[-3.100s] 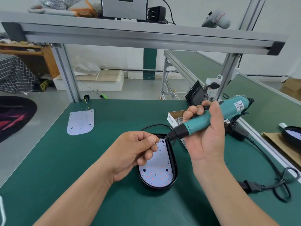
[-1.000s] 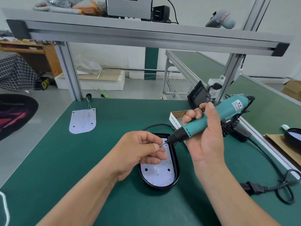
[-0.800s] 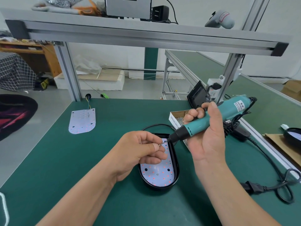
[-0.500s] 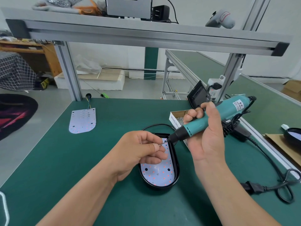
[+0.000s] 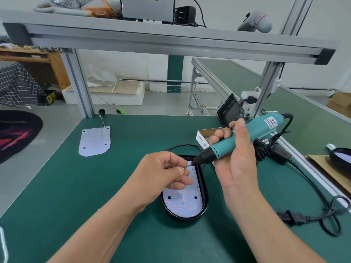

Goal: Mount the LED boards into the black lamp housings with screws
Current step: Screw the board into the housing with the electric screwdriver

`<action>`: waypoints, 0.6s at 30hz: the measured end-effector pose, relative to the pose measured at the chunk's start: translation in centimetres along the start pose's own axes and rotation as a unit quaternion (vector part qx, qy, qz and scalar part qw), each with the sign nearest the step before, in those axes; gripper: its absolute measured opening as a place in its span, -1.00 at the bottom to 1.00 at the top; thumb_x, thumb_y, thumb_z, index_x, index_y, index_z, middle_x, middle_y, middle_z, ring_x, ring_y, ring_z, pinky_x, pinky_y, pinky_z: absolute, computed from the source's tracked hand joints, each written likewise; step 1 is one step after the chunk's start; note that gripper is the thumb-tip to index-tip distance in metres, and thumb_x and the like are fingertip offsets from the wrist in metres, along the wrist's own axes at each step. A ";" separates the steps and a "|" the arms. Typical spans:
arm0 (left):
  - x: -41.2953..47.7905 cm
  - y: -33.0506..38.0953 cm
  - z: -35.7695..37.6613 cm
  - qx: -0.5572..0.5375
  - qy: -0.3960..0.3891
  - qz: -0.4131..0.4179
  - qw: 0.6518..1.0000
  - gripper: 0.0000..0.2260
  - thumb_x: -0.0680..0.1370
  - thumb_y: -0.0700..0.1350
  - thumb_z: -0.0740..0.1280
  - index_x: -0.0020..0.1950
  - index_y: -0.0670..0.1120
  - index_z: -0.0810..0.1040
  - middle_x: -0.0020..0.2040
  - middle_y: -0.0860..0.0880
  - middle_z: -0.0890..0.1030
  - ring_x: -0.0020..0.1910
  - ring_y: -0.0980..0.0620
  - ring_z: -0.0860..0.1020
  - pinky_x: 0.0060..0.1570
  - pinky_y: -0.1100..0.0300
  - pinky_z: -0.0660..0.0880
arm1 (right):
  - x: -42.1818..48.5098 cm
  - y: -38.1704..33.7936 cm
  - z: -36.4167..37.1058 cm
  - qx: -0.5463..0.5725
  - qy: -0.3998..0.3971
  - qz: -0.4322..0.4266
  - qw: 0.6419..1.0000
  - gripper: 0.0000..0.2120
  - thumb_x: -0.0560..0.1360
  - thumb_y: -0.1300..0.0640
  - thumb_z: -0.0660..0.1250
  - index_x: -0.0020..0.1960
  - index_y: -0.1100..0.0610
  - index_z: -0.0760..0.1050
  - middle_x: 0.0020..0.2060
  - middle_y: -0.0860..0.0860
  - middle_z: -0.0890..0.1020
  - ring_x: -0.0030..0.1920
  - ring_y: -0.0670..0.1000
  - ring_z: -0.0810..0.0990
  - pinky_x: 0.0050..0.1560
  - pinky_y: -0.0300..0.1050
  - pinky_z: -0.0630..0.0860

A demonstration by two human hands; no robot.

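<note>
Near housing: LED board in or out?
In. The LED board lies flat within the rim of the black housing. Screwed down or not: cannot tell.

teal screwdriver; black housing; green table

An assembly workshop: a green-matted desk under an aluminium frame, with a long conveyor line beside it.

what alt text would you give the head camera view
Two hands over a green workbench: the left hand pinches a small screw at the tip of a teal electric screwdriver gripped by the right hand. Below them an LED board sits in a black lamp housing; a spare board lies far left.
</note>
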State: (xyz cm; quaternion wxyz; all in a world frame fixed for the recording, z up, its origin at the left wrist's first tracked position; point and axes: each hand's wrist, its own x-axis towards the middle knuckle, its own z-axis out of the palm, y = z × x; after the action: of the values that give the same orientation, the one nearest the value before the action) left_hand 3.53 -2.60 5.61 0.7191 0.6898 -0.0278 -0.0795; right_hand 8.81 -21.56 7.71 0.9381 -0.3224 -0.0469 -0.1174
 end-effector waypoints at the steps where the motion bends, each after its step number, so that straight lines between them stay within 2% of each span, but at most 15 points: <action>1: 0.0 0.0 0.0 0.000 -0.002 -0.001 1.000 -0.90 0.64 -0.37 0.37 0.08 -0.23 0.66 -0.06 -0.18 0.77 -0.06 -0.16 0.78 -0.15 0.16 0.69 | 0.0 0.0 -0.1 0.002 0.006 0.002 1.000 -0.80 0.65 0.01 0.42 0.03 0.13 0.50 -0.27 0.00 0.48 -0.23 0.00 0.56 -0.13 -0.12 0.60; 12: 0.2 -0.2 -0.4 0.004 -0.038 -0.003 0.999 -0.86 0.69 -0.25 0.35 0.21 -0.15 0.65 0.00 -0.15 0.77 0.01 -0.14 0.77 -0.08 0.18 0.68 | 0.4 0.1 -0.6 0.037 0.030 0.014 0.999 -0.76 0.62 -0.01 0.45 0.02 0.14 0.49 -0.27 0.01 0.47 -0.23 -0.01 0.55 -0.15 -0.13 0.59; 18: 0.3 -0.3 -0.6 -0.006 -0.045 -0.008 0.999 -0.84 0.66 -0.28 0.36 0.21 -0.17 0.65 0.00 -0.17 0.77 0.03 -0.15 0.77 -0.08 0.19 0.68 | 0.4 0.0 -0.5 0.037 0.028 0.018 0.999 -0.79 0.63 0.01 0.44 0.00 0.13 0.50 -0.28 0.00 0.46 -0.23 -0.01 0.54 -0.15 -0.14 0.59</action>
State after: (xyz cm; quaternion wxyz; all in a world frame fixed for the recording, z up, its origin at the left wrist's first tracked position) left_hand 3.85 -2.10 5.27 0.7202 0.6817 -0.0542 -0.1169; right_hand 9.18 -21.94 7.39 0.9522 -0.2852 -0.0190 -0.1081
